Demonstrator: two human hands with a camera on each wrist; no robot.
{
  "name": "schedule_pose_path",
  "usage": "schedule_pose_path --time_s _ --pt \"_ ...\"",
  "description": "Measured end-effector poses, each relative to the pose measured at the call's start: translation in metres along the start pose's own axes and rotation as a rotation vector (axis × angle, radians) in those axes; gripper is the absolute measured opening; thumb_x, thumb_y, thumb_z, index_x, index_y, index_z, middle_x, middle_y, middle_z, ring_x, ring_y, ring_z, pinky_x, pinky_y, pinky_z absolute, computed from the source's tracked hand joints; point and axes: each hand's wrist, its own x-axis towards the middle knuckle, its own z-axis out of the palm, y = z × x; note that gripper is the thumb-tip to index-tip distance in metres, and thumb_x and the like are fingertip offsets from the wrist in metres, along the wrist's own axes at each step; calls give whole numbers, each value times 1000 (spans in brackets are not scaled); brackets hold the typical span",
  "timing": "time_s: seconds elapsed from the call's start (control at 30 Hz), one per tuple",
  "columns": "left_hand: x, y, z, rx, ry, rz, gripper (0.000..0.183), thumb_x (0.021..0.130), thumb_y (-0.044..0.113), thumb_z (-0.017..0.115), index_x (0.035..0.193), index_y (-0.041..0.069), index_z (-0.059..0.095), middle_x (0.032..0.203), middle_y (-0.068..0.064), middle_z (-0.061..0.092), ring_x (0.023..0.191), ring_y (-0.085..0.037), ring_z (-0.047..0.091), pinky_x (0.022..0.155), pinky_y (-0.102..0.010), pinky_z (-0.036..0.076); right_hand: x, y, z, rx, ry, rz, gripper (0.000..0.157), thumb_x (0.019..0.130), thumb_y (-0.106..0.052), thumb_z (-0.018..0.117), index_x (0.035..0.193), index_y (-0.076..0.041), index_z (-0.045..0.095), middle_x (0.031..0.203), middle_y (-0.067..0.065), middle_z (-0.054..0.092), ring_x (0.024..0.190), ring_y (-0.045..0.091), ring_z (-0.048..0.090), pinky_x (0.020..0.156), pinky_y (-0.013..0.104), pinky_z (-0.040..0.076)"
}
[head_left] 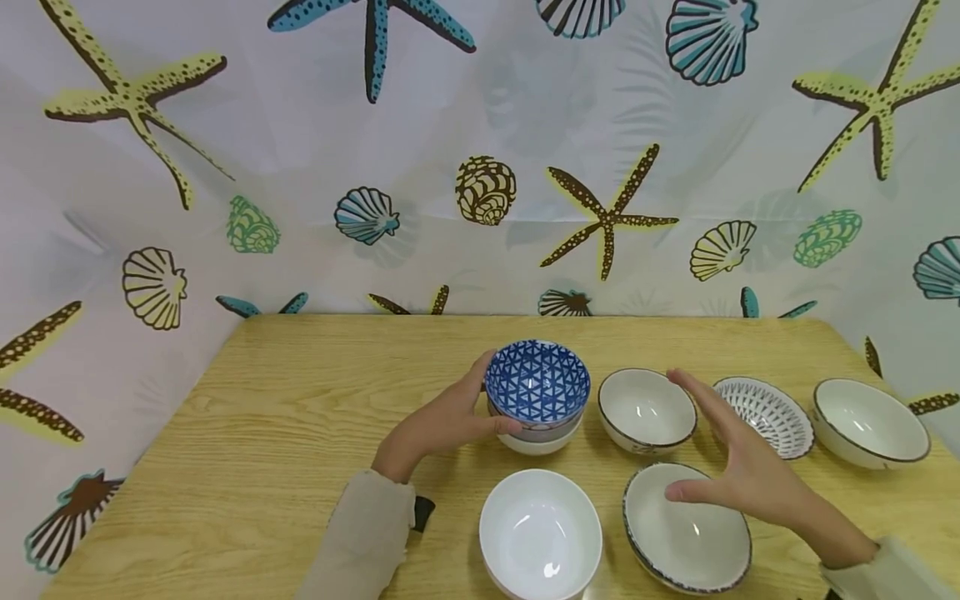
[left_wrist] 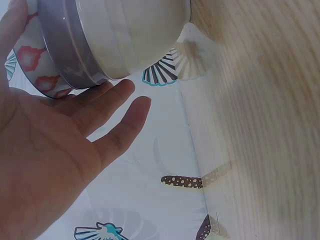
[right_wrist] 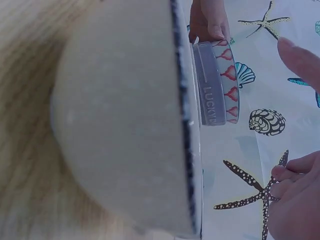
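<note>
My left hand [head_left: 448,417] grips the side of a stack of nested bowls, thumb at the front and fingers round the far left. On top is a blue-and-white patterned bowl [head_left: 537,381]; below it come a grey bowl [left_wrist: 65,37] and a cream-white bowl [left_wrist: 130,35]. Seen from the right wrist, the grey one bears raised lettering. My right hand [head_left: 757,479] hovers with thumb and fingers spread, holding nothing. Beneath it lies a white bowl with a dark speckled rim [head_left: 686,533], which looms large in the right wrist view. A plain white bowl [head_left: 540,533] stands in front of the stack.
Right of the stack sits a cream bowl with a thin dark rim [head_left: 647,408]. Beyond my right hand are a shallow bowl with dark dashes [head_left: 765,412] and a wide cream bowl [head_left: 870,421]. The wooden table [head_left: 285,450] meets a shell-print cloth [head_left: 420,250] behind.
</note>
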Motion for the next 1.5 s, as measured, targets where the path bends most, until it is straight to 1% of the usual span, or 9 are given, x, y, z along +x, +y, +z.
schedule_pose_path --time_s 0.07,0.17,0.27,0.4,0.83,1.07,1.27,1.4,1.5 --pt "0 1 0 5 0 1 109 80 45 73 155 17 -1 160 -11 13 146 -34 16 114 -55 22 6 -1 1 -7 -12 -7 111 66 -14 86 153 -28 18 157 12 24 143 -1 14 101 73 23" --pt "-2 3 -2 9 -5 6 108 81 44 73 155 17 -1 160 -11 14 146 -34 16 114 -54 22 15 -3 2 -29 -24 -7 111 66 -18 86 153 -28 17 157 12 24 146 25 18 101 73 22" --pt "-2 3 -3 5 -9 12 107 81 43 73 155 17 -1 160 -11 14 146 -33 16 114 -54 21 22 -4 4 -20 -33 -3 110 67 -20 86 153 -24 17 156 14 24 142 45 19 102 73 20" --pt "-1 2 -1 -2 -13 9 108 81 43 73 155 17 -1 160 -11 15 146 -34 16 114 -55 21 31 -6 7 -15 -37 -10 111 66 -22 87 153 -20 18 156 16 23 142 44 19 105 70 21" --pt "-3 4 -2 16 -5 14 107 82 44 72 155 17 -1 160 -12 13 146 -35 16 114 -54 22 53 -23 8 -8 -87 52 114 67 -31 87 154 -24 14 159 10 19 144 39 17 109 66 21" --pt "-5 4 -3 16 -14 21 107 82 43 72 154 15 -2 160 -13 13 146 -35 16 114 -54 22 67 -18 16 25 -119 47 113 67 -33 86 154 -21 15 159 10 19 144 40 17 107 68 22" --pt "-6 2 -3 15 -13 20 107 82 44 72 154 15 -2 160 -12 12 146 -34 15 115 -53 21 80 -9 30 27 -162 25 115 68 -41 85 154 -17 12 159 12 18 144 41 18 110 62 23" --pt "-5 1 -2 15 -15 25 107 82 44 72 155 16 -1 160 -11 13 146 -33 17 115 -53 22 85 -6 36 13 -174 48 117 67 -47 83 154 -17 11 159 14 17 142 45 20 108 63 24" --pt "-4 1 -2 15 -15 21 106 82 44 72 155 16 -1 160 -10 14 146 -32 18 114 -53 22 88 -6 40 18 -184 66 117 68 -43 84 154 -17 10 159 14 16 142 46 19 107 66 23"
